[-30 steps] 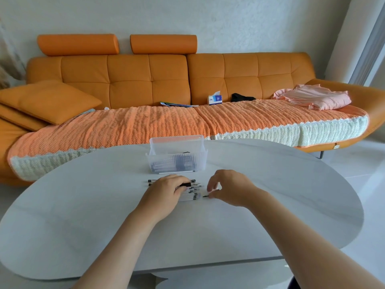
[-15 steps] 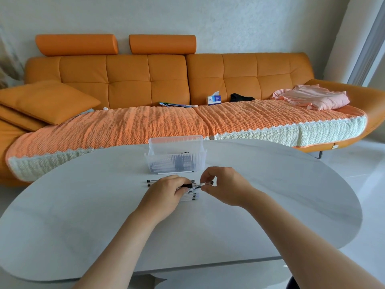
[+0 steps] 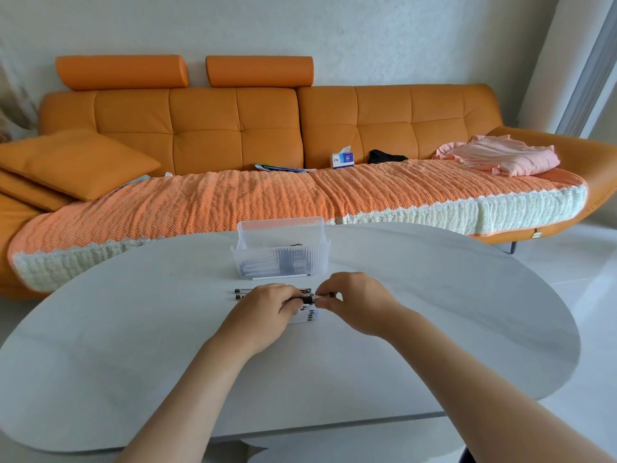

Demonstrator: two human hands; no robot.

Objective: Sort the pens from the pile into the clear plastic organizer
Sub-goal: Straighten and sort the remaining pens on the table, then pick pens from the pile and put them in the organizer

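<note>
Crosswise to the reach: pen lying left-to-right, organizer straight ahead

Set toward the far edge of the oval white table (image 3: 450,329): the clear organizer (image 3: 283,262), long side facing the person, dark pens dimly visible through its ribbed wall. Just short of it, nearer the body: left hand (image 3: 267,309) and right hand (image 3: 354,302), knuckles up, meeting over the pile (image 3: 307,316). Left grip curled down over the pile, fingertips on the dark section of one pen (image 3: 309,299); right grip pinched on that same pen's right end. Lies side to side, like the rest of the pile, parallel to the organizer's front wall. Probably calls for no turning: only a lift and a short carry straight ahead, away from the body. Equally near for both hands.
</note>
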